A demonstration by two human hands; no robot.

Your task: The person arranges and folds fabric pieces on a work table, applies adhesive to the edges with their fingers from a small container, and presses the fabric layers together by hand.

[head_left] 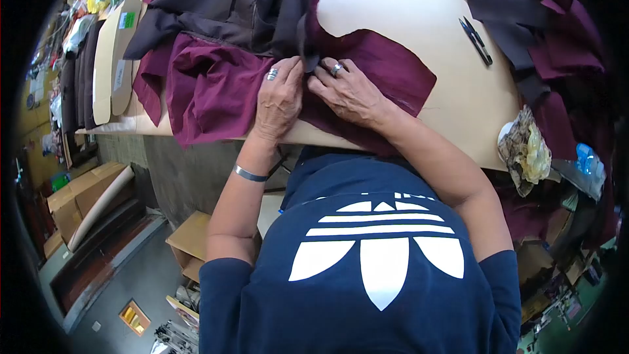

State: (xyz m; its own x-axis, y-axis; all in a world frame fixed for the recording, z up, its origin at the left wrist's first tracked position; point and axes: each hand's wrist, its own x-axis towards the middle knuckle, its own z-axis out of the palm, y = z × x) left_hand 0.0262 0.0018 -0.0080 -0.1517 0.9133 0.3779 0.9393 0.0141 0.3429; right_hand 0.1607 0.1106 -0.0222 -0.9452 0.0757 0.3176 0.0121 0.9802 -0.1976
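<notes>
My left hand (280, 97), with a ring on one finger, is closed at the edge of the dark grey fabric (223, 10). Close beside it, my right hand (348, 95) pinches the same grey edge, its fingertips partly hidden. Gathered maroon fabric (213, 88) is spread to the left of my hands. A flat maroon piece (383, 59) extends to the right, partly under my right hand and forearm. Whether the grey and maroon layers are joined where my fingers meet cannot be made out.
Black thread snips (476, 41) lie on the table (452, 88) to the right. Maroon and grey cut pieces (557, 33) are heaped at the far right, near a crumpled plastic bag (525, 151). A long cardboard piece (118, 59) and dark folded cloth (82, 75) stand at the left edge.
</notes>
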